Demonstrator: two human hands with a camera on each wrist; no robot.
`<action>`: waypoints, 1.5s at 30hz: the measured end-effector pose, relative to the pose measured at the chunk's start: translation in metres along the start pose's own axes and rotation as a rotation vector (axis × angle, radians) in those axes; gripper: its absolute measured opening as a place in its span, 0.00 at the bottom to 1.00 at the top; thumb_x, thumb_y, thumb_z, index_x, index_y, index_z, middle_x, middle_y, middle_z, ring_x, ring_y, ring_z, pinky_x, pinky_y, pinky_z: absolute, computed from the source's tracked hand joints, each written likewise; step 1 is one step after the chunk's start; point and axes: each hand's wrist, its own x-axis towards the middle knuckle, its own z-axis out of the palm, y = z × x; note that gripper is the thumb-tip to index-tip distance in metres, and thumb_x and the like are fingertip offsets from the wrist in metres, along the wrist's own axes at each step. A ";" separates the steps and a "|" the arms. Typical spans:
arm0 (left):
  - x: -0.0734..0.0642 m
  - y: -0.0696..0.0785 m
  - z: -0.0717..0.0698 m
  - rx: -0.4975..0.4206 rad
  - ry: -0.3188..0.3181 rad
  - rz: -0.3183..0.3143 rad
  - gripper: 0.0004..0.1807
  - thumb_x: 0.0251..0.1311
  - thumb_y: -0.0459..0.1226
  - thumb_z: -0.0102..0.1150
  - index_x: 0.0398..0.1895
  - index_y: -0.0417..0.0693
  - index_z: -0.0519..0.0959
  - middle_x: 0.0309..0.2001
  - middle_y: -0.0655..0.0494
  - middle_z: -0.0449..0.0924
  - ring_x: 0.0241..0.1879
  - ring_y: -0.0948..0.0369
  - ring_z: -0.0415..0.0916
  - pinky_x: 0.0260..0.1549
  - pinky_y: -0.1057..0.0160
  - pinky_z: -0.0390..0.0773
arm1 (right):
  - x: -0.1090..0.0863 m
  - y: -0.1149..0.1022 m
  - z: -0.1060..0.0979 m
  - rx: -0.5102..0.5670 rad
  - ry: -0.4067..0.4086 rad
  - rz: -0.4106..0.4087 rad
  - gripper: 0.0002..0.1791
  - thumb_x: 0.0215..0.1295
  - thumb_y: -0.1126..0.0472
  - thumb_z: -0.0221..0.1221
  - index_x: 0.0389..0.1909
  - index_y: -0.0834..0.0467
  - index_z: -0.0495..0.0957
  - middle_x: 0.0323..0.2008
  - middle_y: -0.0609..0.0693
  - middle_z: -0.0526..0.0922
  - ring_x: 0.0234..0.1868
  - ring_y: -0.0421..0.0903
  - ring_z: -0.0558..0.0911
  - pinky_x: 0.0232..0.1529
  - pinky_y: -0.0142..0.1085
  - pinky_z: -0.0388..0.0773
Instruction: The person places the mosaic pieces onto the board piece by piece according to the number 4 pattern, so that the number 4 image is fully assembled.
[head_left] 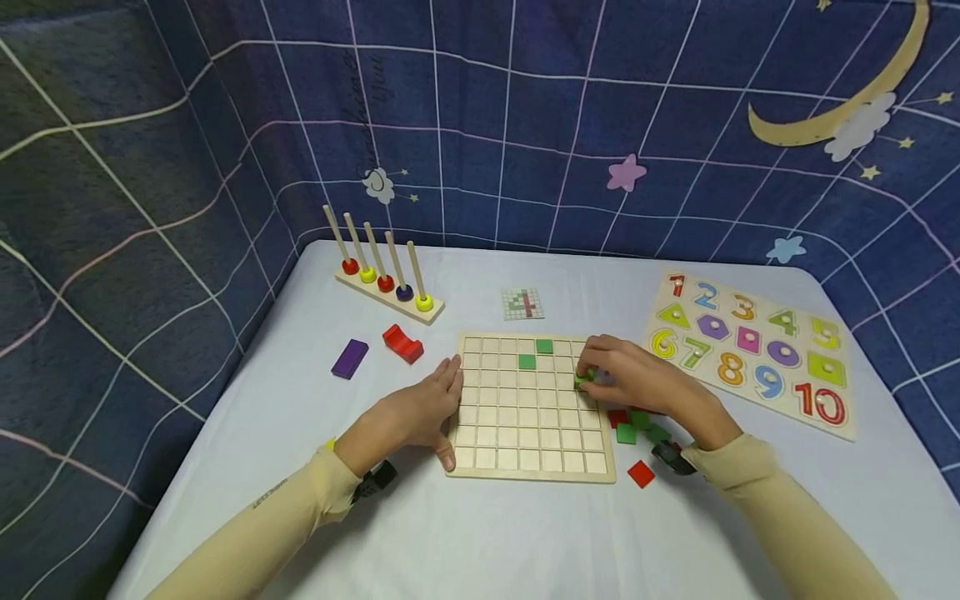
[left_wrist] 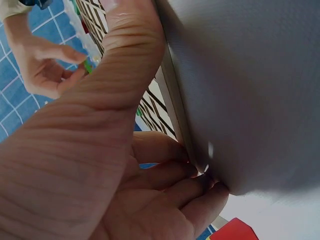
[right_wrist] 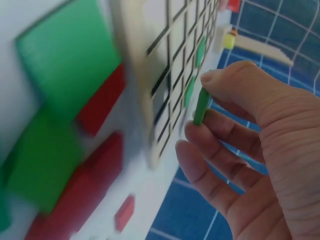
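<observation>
A wooden grid board (head_left: 517, 415) lies flat on the white-covered table, with two green square tiles, one (head_left: 544, 346) in its top row and another (head_left: 527, 362) a row lower. My left hand (head_left: 420, 410) rests along the board's left edge, fingers fairly straight and thumb at the near corner. Over the right side of the board, my right hand (head_left: 637, 373) pinches a green tile (right_wrist: 201, 107) between thumb and fingertips. In the right wrist view the held tile stands on edge, apart from the grid. Behind the board lies a small card with a coloured grid pattern (head_left: 522, 304).
Loose green tiles (head_left: 626, 433) and red tiles (head_left: 641, 474) lie right of the board. A peg stand with rings (head_left: 386, 296), a purple block (head_left: 350, 358) and a red arched block (head_left: 402, 343) are at left. A number puzzle board (head_left: 750, 354) lies at right.
</observation>
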 end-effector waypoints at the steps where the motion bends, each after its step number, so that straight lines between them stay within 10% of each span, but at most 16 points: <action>1: 0.000 0.000 0.000 -0.003 -0.001 -0.001 0.77 0.38 0.57 0.86 0.82 0.23 0.50 0.86 0.29 0.39 0.88 0.39 0.41 0.84 0.48 0.57 | 0.003 -0.002 0.001 0.000 -0.003 -0.008 0.04 0.68 0.61 0.72 0.40 0.55 0.86 0.40 0.48 0.83 0.39 0.45 0.79 0.41 0.35 0.82; 28: 0.000 0.000 0.004 0.034 -0.008 -0.012 0.78 0.37 0.59 0.85 0.83 0.25 0.51 0.86 0.29 0.41 0.88 0.40 0.43 0.85 0.49 0.57 | 0.084 -0.045 0.032 -0.107 -0.032 -0.259 0.04 0.71 0.61 0.70 0.40 0.58 0.86 0.38 0.51 0.83 0.39 0.44 0.79 0.43 0.35 0.84; 45: 0.002 0.002 0.000 0.070 -0.034 -0.023 0.79 0.38 0.61 0.85 0.84 0.27 0.50 0.87 0.31 0.39 0.88 0.41 0.41 0.86 0.51 0.54 | 0.085 -0.046 0.035 -0.135 -0.053 -0.299 0.03 0.70 0.64 0.70 0.35 0.58 0.87 0.34 0.51 0.81 0.38 0.45 0.78 0.43 0.38 0.82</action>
